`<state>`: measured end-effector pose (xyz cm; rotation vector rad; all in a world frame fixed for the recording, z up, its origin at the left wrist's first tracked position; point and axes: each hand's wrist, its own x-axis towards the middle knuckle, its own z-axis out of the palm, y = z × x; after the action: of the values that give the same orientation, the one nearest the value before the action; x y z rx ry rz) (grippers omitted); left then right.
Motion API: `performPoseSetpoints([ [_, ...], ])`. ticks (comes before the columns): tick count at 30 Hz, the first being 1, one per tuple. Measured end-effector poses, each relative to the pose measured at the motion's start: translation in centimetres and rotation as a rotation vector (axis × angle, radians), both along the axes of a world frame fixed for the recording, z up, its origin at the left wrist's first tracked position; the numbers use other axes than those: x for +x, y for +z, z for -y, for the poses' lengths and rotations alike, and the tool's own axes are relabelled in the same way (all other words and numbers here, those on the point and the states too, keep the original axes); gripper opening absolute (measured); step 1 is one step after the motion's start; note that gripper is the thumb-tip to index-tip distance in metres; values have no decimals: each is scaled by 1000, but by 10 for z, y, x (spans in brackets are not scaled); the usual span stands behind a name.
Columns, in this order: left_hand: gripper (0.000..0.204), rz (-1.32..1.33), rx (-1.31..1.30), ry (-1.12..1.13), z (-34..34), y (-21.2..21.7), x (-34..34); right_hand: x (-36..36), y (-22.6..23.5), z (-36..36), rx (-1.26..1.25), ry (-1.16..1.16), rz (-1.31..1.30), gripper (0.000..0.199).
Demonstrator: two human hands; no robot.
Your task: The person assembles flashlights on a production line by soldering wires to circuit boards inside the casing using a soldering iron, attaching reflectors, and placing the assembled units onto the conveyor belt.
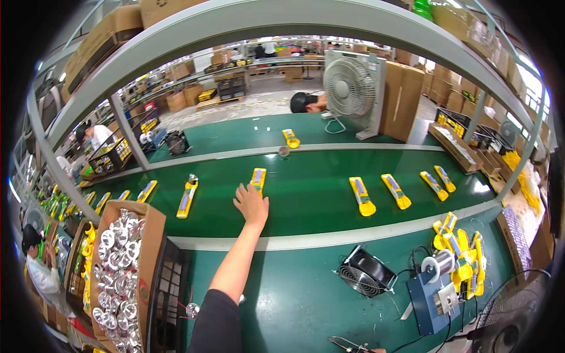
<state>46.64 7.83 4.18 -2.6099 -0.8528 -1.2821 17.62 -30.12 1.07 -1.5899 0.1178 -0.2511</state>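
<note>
My left hand is stretched out over the green conveyor belt, fingers apart. Its fingertips are at the near end of a yellow plastic housing with a purple inset; the hand hides part of it, and I cannot tell whether they touch. Only a sliver of my right hand shows at the lower edge, fingers hidden. Beside it lies a thin tool with a metal tip. More yellow housings lie spaced along the belt, and one housing has a silvery round piece at its far end.
On the near green bench stand a small black fan, a blue device with a wire reel, and piled yellow housings. A carton of silvery reflector cups is at left. Beyond the belt are a white fan and a person.
</note>
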Motion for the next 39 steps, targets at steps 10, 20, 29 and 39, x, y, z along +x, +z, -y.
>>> performPoseSetpoints([
  [10, 37, -634, -709, -744, 192, -10, 73, 1, -3, 1, 1, -60, 4, 19],
  [20, 26, -281, -616, -669, 138, -11, -22, -4, -5, 4, 126, 6, 56, 13],
  [29, 16, -251, -625, -570, 131, 7, -291, -16, 1, 8, 268, -234, 256, 15],
  [39, 19, -695, -949, -754, 105, 38, -382, -45, 8, 20, 170, -277, 321, 14],
])
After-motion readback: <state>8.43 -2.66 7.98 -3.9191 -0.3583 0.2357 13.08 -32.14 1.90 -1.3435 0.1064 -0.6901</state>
